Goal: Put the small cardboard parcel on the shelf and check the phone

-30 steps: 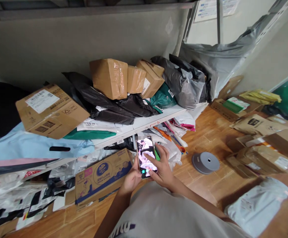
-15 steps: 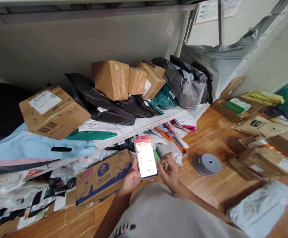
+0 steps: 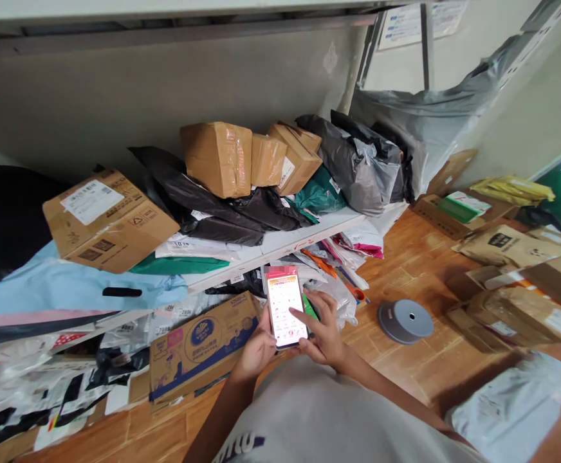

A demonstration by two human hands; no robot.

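A smartphone [image 3: 283,299] with a lit, mostly white screen and a red band at its top is held upright in front of my body. My left hand [image 3: 257,348] is closed around its lower left edge. Over the phone's right side reaches my right hand [image 3: 327,333], fingers apart, its index fingertip at the screen and its thumb by the lower right corner. Whether the fingertip presses the glass I cannot tell. Behind the phone, a shelf [image 3: 242,263] carries cardboard boxes, including a labelled box [image 3: 109,222], and black bags [image 3: 213,206].
A large printed carton [image 3: 208,350] stands low on the left, beside a heap of plastic parcels [image 3: 24,386]. On the wooden floor [image 3: 386,379] sits a round grey object [image 3: 404,321]. Cardboard parcels [image 3: 522,315] and a pale bag [image 3: 516,405] lie to the right.
My right hand has moved left from beside the phone, and its index finger now extends over the screen. More icons show on the screen. My left hand keeps its hold.
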